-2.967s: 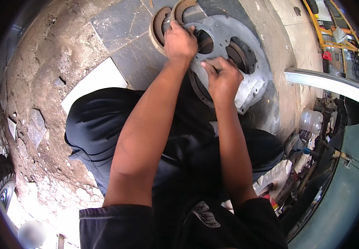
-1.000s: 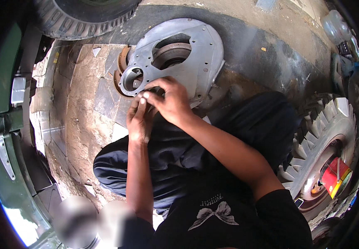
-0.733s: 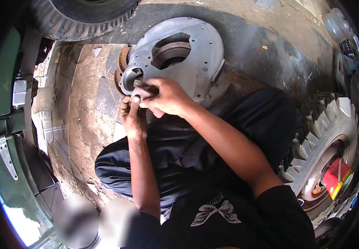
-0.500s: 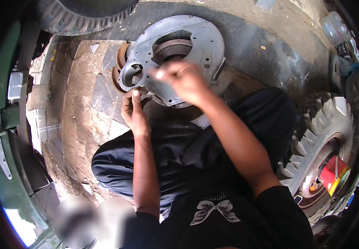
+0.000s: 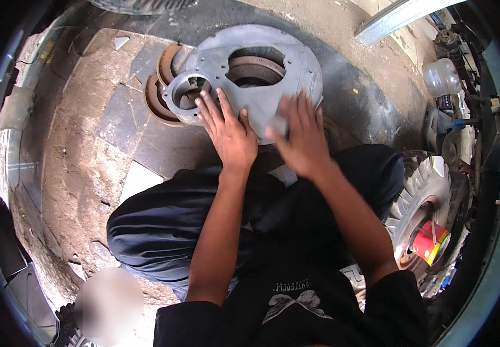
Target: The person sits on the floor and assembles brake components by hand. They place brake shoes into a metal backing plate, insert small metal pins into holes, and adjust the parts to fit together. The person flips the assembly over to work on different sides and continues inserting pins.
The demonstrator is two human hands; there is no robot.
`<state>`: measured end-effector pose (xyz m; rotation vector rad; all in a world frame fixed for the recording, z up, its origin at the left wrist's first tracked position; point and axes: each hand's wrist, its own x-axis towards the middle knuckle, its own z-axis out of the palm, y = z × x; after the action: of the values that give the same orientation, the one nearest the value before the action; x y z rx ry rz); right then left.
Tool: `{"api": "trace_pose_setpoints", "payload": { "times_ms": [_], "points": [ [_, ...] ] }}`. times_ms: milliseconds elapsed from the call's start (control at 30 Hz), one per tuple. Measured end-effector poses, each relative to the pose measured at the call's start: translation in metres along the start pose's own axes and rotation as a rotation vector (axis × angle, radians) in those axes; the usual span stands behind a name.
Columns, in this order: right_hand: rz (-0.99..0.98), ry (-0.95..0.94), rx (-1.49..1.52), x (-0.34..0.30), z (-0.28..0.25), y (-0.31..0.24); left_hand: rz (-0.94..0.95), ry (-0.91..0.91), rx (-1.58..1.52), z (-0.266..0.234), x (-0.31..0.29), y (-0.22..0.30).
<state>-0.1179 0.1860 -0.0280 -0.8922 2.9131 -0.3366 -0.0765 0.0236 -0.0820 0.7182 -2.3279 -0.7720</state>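
Note:
A large grey metal housing (image 5: 299, 66) lies flat, round at the far side, with a wide cut-out and a smaller ring-shaped opening at its left. My left hand (image 5: 232, 136) is open, its spread fingertips resting on the housing beside the ring. Toward the housing's near right edge, my right hand (image 5: 305, 136) has its fingers stretched out and apart, partly smeared by motion. A greyish blur shows between its thumb and fingers; whether that is a thing or only the housing's surface I cannot make out.
Two rusty curved brake shoes (image 5: 153, 95) lie left of the housing. To the right stand a treaded tyre (image 5: 403, 199) and a red and yellow tin (image 5: 429, 243). Farther off are a clear plastic bottle (image 5: 440, 78) and another tyre (image 5: 140, 4).
My left hand has left the ring's near edge, moved right and spread over the housing. My right hand has shifted right, its fingers now extended. The view has turned somewhat.

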Motion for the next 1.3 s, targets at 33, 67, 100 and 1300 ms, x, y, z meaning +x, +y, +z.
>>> {"api": "trace_pose_setpoints", "payload": {
  "times_ms": [33, 67, 100, 1300],
  "points": [
    [0.062, 0.031, -0.012, 0.03, 0.002, 0.012, -0.001, -0.05, -0.014, -0.001, -0.003, 0.004],
    [0.115, 0.066, -0.018, 0.047, 0.005, 0.017, -0.001, -0.091, -0.02, -0.002, -0.004, 0.003],
    [0.094, 0.104, -0.007, 0.046, 0.013, 0.014, -0.012, -0.079, -0.009, -0.002, -0.004, 0.003],
    [0.244, 0.253, -0.101, 0.183, 0.024, 0.086, 0.055, -0.139, 0.444, -0.016, 0.023, 0.034]
  ]
}}
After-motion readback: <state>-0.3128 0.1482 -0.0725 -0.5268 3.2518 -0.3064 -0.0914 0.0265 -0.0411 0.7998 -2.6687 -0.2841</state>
